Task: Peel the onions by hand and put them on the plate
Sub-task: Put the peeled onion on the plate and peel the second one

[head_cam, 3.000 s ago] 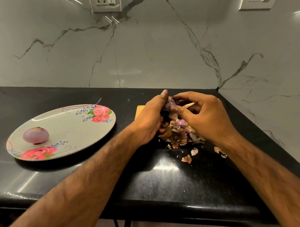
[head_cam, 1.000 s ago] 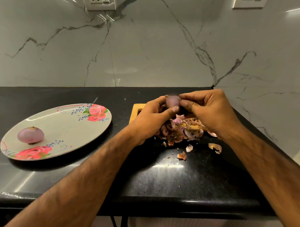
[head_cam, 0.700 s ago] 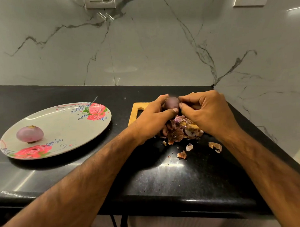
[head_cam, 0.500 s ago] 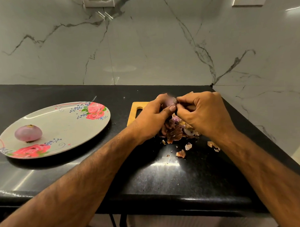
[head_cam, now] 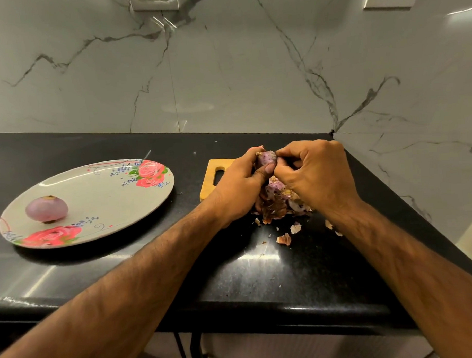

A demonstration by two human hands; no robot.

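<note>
Now our left hand [head_cam: 238,186]: curled round the onion [head_cam: 267,159].
Our right hand [head_cam: 317,176]: fingers pinching that onion.
Plate [head_cam: 101,189]: 1 peeled onion [head_cam: 46,209].

We find the plate [head_cam: 101,194] at the left of the counter [head_cam: 233,275], one onion [head_cam: 46,208] on its near-left part. The board [head_cam: 212,179] lies to its right, apart. A heap of skins [head_cam: 274,207] sits at the board's near edge, scraps [head_cam: 283,239] before it. Above it, left hand [head_cam: 236,189] and right hand [head_cam: 316,176] grip a second onion [head_cam: 267,159].
</note>
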